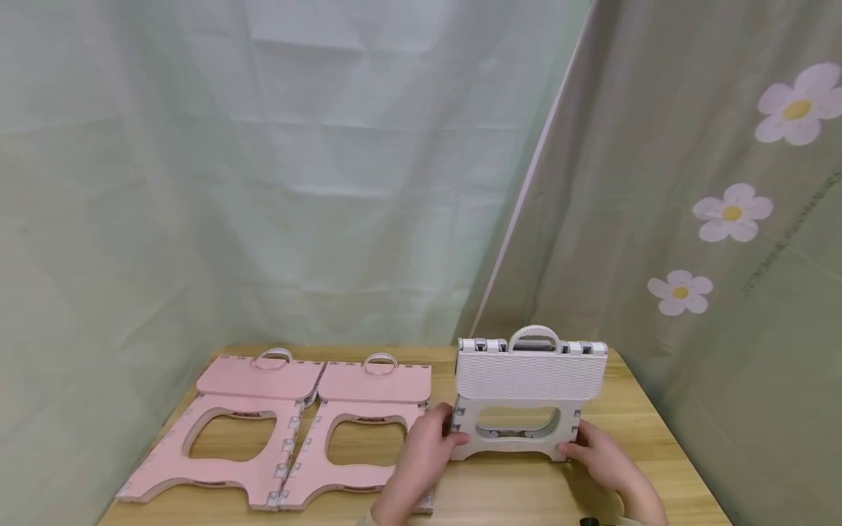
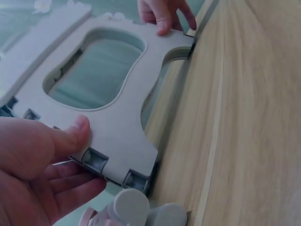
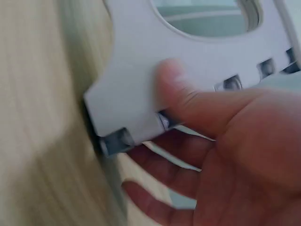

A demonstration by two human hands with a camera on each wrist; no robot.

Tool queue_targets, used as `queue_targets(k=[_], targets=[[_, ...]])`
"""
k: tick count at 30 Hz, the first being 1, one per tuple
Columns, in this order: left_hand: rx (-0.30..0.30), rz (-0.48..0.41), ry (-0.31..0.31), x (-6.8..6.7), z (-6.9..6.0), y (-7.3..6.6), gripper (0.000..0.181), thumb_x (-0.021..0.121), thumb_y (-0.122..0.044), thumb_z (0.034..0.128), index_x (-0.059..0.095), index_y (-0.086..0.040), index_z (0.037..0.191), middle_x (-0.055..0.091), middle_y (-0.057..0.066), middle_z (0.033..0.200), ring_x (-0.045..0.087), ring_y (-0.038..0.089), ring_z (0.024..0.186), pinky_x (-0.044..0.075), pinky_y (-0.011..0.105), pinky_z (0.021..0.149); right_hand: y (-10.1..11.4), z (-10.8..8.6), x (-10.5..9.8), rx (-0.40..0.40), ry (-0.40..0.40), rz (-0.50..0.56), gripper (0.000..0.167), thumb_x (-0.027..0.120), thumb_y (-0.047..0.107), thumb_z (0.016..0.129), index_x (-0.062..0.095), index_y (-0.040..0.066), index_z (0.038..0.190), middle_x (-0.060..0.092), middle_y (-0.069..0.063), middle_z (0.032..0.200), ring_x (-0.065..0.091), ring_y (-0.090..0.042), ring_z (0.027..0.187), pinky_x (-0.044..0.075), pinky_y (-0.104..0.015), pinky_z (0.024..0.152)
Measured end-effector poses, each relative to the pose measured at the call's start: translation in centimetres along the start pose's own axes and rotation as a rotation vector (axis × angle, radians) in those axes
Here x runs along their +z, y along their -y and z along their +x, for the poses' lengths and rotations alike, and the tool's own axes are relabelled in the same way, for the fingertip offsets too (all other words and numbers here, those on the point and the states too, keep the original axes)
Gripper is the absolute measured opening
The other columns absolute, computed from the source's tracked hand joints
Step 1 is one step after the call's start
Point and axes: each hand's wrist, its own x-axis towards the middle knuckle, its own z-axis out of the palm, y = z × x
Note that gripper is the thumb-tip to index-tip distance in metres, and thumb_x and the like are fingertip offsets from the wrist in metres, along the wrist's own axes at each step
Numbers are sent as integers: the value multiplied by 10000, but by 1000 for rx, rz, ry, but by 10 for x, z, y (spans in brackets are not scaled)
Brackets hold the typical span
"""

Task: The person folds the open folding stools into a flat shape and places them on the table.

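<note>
A white folding stool (image 1: 531, 378), folded flat, stands upright at the right of the table with its carry handle (image 1: 536, 333) on top. My left hand (image 1: 424, 447) grips its left side edge low down. In the left wrist view, the thumb (image 2: 77, 134) lies on the front face and the fingers are behind the edge. The opposite edge is held by my right hand (image 1: 608, 459). In the right wrist view, that thumb (image 3: 174, 84) presses the front of the leg, with the fingers partly hidden behind.
Two pink folding stools, one at the far left (image 1: 259, 378) and one beside it (image 1: 375, 382), lie folded on the wooden table (image 1: 513, 497). A pale curtain (image 1: 329, 183) hangs behind, and a flowered one (image 1: 631, 219) hangs at the right.
</note>
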Motion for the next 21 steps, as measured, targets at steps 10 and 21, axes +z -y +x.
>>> queue_targets(k=[10, 21], targets=[[-117, -160, 64, -1, -9, -9, 268, 799, -267, 984, 694, -25, 1032, 653, -42, 833, 609, 94, 728, 527, 292, 648, 0, -13, -8, 136, 95, 265, 563, 566, 197, 1123, 411, -240, 1441, 687, -161, 1195, 643, -198, 1007, 535, -298, 843], [-193, -88, 153, -3, -17, -6, 325, 765, -367, 1000, 686, -80, 869, 567, -31, 685, 511, 141, 625, 422, 322, 573, -6, -20, -2, 327, 77, 158, 633, 620, 328, 1100, 538, -242, 1365, 701, -137, 1160, 610, -221, 1019, 499, -333, 873]])
